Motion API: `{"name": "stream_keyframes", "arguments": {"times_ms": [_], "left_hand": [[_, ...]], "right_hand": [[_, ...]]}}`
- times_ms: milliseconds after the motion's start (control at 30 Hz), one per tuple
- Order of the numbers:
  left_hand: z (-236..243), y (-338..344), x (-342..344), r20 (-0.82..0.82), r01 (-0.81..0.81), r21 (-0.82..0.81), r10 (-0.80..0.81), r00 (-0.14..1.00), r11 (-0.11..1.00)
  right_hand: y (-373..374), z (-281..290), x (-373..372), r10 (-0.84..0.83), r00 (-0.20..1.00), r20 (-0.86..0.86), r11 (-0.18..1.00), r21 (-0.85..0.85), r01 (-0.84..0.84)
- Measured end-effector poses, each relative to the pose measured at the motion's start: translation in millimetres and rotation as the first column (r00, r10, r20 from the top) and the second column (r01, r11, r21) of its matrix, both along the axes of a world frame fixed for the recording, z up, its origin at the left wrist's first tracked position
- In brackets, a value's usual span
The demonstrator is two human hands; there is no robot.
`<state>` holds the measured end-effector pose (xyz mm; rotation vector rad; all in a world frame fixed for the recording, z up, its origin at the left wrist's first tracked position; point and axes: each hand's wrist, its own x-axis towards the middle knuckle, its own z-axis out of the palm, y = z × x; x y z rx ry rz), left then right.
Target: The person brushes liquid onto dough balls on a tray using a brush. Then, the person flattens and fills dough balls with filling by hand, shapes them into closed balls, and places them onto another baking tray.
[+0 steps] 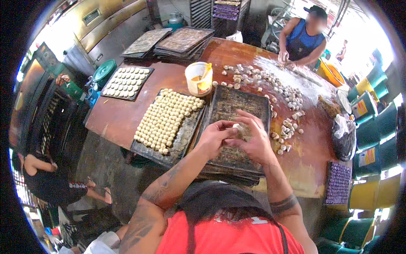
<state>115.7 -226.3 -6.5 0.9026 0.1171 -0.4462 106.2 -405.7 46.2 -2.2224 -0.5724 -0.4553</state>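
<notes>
Red shirt [241,239] nearest. L hand [215,137] half-closed, pinching pale dough pc [237,126] above dark tray [234,101]. R hand [257,142] curved beside it; can't tell if gripping. Step: prob. shaping/sealing. Next move calls for light, even fingertip pressure.
</notes>
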Motion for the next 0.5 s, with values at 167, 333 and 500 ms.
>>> {"name": "stream_keyframes", "arguments": {"times_ms": [167,333,500], "left_hand": [[-2,-38,-9,0.017,0.142,-0.22,-0.142,0.99,0.965],[-11,-63,-14,0.012,0.155,-0.207,-0.156,0.988,0.966],[-13,-69,-5,0.194,-0.217,0.244,0.172,0.966,0.945]], "right_hand": [[-27,-10,20,0.332,0.943,0.031,0.942,0.048,-0.333],[-37,-45,11,0.05,0.998,-0.037,0.973,0.227,-0.041],[-43,-63,-19,0.154,0.815,-0.559,0.749,0.604,0.272]]}}
